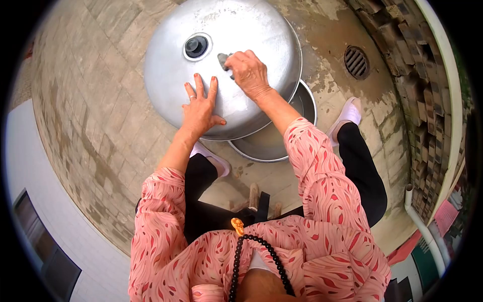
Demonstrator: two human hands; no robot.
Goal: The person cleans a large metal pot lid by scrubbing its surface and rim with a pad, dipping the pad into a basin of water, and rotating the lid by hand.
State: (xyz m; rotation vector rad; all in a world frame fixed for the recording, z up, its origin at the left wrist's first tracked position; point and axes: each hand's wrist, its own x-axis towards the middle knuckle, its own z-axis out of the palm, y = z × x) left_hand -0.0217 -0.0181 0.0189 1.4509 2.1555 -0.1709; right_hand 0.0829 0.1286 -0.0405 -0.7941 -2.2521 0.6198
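Note:
A large domed metal pot lid (166,80) with a black knob (195,46) lies in front of me. My left hand (200,106) rests flat on its near side, fingers spread, holding nothing. To the right of the knob, my right hand (246,73) is closed around a grey scrubbing pad (224,61) and presses it on the lid's top. Most of the pad is hidden under my fingers. Partly beneath the lid, a wide metal basin (266,148) shows at the near right.
The ground is paved with worn, partly wet stone (108,108). A round drain grate (356,62) is set into it at the right. Stacked bricks or wood (417,95) line the right edge, near a white pipe (425,229). My feet are on both sides of the basin.

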